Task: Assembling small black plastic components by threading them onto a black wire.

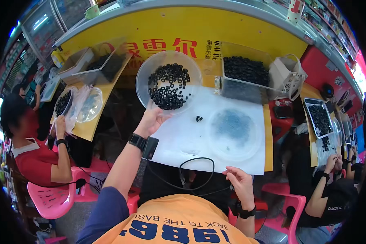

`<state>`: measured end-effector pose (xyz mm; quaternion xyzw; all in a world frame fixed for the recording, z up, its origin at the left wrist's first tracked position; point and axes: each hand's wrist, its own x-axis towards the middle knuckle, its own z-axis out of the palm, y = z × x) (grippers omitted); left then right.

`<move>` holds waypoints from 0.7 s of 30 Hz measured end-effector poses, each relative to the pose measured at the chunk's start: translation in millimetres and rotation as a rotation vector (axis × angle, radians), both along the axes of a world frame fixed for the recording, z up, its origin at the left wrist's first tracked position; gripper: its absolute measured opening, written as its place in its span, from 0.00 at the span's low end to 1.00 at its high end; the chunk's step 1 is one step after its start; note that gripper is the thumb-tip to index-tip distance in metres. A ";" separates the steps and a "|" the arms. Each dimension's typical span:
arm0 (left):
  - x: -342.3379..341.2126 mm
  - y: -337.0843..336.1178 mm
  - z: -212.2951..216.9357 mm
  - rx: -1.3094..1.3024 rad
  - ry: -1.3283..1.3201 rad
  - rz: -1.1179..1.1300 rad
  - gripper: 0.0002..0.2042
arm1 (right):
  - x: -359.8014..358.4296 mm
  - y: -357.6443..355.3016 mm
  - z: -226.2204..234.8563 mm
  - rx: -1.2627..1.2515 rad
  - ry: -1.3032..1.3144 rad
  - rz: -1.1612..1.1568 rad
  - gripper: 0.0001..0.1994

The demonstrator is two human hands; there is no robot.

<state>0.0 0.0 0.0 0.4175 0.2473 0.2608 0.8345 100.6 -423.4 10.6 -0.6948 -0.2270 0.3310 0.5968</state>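
A clear plastic bowl [168, 81] holding small black ring-shaped parts [169, 86] is held up and tilted by the left hand [150, 120], whose fingers are clamped on its lower rim. Just right of that grip, a few loose black parts [199, 118] are seen lying on a white sheet [183, 138] — beyond them a clear round lid or dish [234, 132] rests flat on the same sheet. The right hand [240, 181] is kept at the sheet's near edge, well apart from the bowl, fingers loosely curled and holding nothing. Farther right of the grip, behind the sheet, a clear rectangular bin [245, 79] is filled with the same black parts. A black cable [197, 175] is looped below the sheet.
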 end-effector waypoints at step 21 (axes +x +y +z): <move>-4.0 -18.5 9.0 0.351 0.065 0.201 0.52 | -11.7 55.7 26.0 -0.090 -0.320 0.308 0.12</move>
